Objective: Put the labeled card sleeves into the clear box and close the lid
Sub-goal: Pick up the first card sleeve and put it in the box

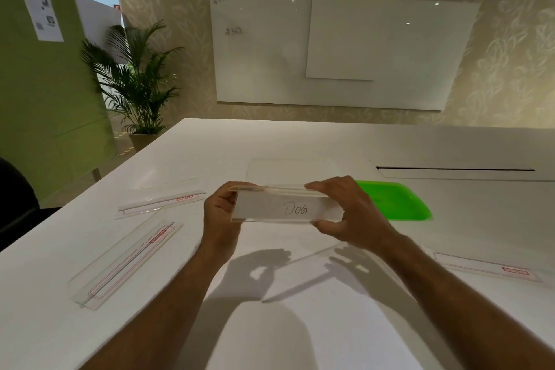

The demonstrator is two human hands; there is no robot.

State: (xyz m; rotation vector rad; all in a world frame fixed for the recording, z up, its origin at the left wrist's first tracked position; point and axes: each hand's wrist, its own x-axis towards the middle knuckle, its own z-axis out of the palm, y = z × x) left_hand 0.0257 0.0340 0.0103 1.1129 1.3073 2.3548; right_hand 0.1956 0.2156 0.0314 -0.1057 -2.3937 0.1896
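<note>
Held sleeve: a clear card sleeve [282, 207] with a white card reading "Dog" is held up above the desk [300, 141], between both hands, its long side running left to right
Left hand: the left hand [220, 213] has its grip closed on the left end of the sleeve, thumb on the near face and fingers behind
Right hand: the right hand [351, 213] has its grip closed on the right end, fingers over the top edge and thumb under the bottom edge
Clear box: a shallow clear box [292, 168] lies on the desk just beyond the hands, faint against the white top
Green lid: a bright green lid [396, 201] lies flat on the desk, to the right of the box and partly behind the right hand
Other sleeves: two clear sleeves lie on the left of the desk, one farther [162, 201] and one nearer and slanted [126, 258]; another [486, 267] lies on the right, near the right forearm
Background: a whiteboard [270, 48] hangs on the wall and a potted plant [135, 75] stands past the desk's left corner
</note>
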